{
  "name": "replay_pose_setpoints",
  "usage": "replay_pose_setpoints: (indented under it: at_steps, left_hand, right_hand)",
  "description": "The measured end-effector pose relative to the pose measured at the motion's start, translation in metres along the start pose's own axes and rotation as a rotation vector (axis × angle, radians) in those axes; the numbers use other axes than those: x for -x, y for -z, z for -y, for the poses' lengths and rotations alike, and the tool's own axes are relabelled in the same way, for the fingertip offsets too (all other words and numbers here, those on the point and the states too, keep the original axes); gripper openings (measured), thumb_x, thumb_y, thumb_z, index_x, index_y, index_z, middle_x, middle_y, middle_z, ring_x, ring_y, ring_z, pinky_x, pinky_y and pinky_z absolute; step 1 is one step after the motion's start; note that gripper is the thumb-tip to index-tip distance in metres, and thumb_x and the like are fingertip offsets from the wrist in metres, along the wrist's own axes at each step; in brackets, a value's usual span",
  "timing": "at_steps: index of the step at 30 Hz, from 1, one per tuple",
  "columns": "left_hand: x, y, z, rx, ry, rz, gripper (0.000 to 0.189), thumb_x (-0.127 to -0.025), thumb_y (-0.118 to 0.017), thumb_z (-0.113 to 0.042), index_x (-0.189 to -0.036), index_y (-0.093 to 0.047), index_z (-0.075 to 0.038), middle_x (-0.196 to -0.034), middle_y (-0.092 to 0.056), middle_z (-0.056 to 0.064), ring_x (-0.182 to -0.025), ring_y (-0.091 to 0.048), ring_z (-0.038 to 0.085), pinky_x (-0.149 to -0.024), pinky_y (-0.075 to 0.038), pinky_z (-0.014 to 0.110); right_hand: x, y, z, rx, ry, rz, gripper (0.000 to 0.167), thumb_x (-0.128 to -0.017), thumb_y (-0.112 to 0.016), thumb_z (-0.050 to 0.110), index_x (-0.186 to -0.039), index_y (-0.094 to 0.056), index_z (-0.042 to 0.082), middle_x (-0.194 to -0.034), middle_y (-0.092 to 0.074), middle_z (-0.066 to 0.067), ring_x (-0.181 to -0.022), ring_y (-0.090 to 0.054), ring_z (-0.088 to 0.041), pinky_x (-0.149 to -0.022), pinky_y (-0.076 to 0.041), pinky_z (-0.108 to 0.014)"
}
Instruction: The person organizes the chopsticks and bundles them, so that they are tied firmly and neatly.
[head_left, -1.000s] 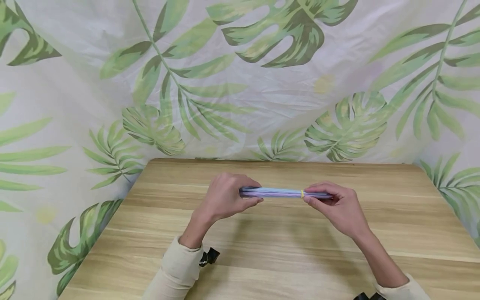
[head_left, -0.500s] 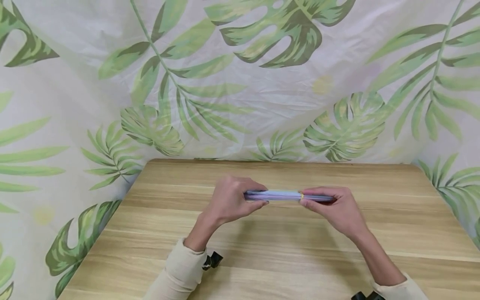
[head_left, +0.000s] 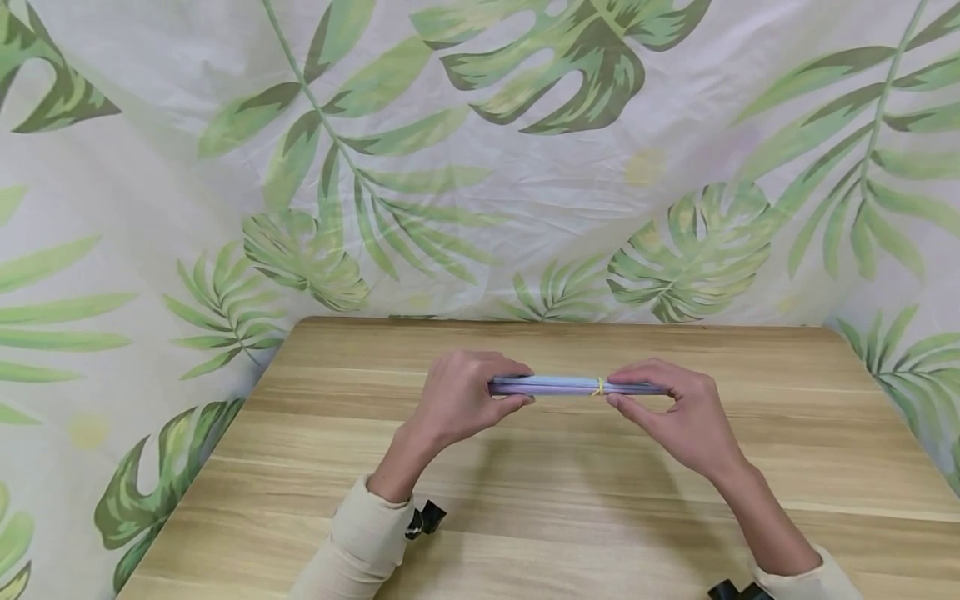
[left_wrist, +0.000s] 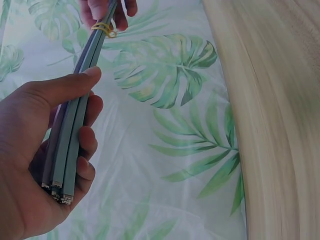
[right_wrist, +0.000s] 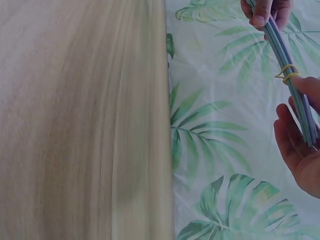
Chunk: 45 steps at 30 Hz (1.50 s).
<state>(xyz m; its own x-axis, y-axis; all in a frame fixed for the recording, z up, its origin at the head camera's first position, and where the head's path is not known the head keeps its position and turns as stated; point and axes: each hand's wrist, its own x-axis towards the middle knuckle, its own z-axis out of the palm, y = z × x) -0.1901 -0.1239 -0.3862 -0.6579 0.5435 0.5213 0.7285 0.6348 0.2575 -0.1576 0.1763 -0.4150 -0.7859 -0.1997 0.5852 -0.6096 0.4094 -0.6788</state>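
Note:
A bundle of slim, straight blue and purple sticks (head_left: pixel 558 385) is held level above the table in the head view. A yellow rubber band (head_left: pixel 600 387) is wrapped round it, right of the middle, with a small loop sticking out. My left hand (head_left: pixel 461 396) grips the left part; in the left wrist view its thumb lies over the sticks (left_wrist: pixel 70 132) and the fingers curl beneath, the layered ends near the palm. My right hand (head_left: pixel 682 412) pinches the bundle just right of the band, thumb beside the band (right_wrist: pixel 289 75) in the right wrist view.
Below the hands lies a wood-grain table (head_left: pixel 555 517). A pale cloth with green leaf prints (head_left: pixel 562 200) hangs behind and at both sides. Black wrist devices (head_left: pixel 426 520) sit at the cream sleeves (head_left: pixel 360 542).
The left hand and the bundle's left end have shifted slightly right since a second ago. Over the last half second, the right thumb and fingers slid a little right, leaving the band more exposed.

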Motion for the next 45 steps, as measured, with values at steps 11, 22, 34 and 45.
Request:
replay_pose_setpoints:
  at_steps: [11,22,34,45]
  left_hand:
    - [0.000,-0.005,-0.005,-0.067,-0.062,-0.047,0.022,-0.079,-0.096,-0.029,-0.097,-0.086,-0.023,-0.083,-0.080,-0.010,-0.060,-0.061,0.002,-0.053,-0.038,0.018]
    - [0.000,-0.007,-0.013,-0.062,-0.086,-0.031,0.022,-0.079,-0.097,-0.030,-0.097,-0.087,-0.022,-0.083,-0.081,-0.010,-0.058,-0.059,0.001,-0.052,-0.034,0.014]
    - [0.001,-0.012,-0.014,-0.002,-0.024,-0.041,0.023,-0.082,-0.095,-0.031,-0.100,-0.086,-0.020,-0.086,-0.081,-0.008,-0.061,-0.063,0.003,-0.054,-0.038,0.015]
    - [0.001,-0.011,-0.012,-0.021,-0.051,-0.073,0.023,-0.080,-0.096,-0.029,-0.098,-0.086,-0.020,-0.084,-0.080,-0.008,-0.059,-0.062,0.002,-0.054,-0.037,0.014]
  right_hand:
    - [0.002,-0.004,0.000,0.112,0.114,-0.006,0.030,-0.076,-0.092,-0.006,-0.100,-0.085,0.011,-0.098,-0.084,-0.003,-0.088,-0.078,-0.005,-0.077,-0.055,-0.009]
    - [0.004,-0.013,0.005,0.052,0.103,0.091,0.029,-0.081,-0.090,-0.002,-0.107,-0.086,0.009,-0.093,-0.083,-0.002,-0.078,-0.074,-0.003,-0.069,-0.057,-0.014]
    - [0.000,0.004,0.011,0.309,0.195,0.062,0.039,-0.074,-0.096,0.002,-0.108,-0.082,0.014,-0.101,-0.081,0.004,-0.089,-0.076,-0.014,-0.084,-0.051,-0.009]
    - [0.001,-0.002,0.010,0.328,0.309,-0.006,0.042,-0.070,-0.096,-0.003,-0.107,-0.082,0.012,-0.103,-0.083,0.000,-0.089,-0.078,-0.019,-0.086,-0.058,-0.024]
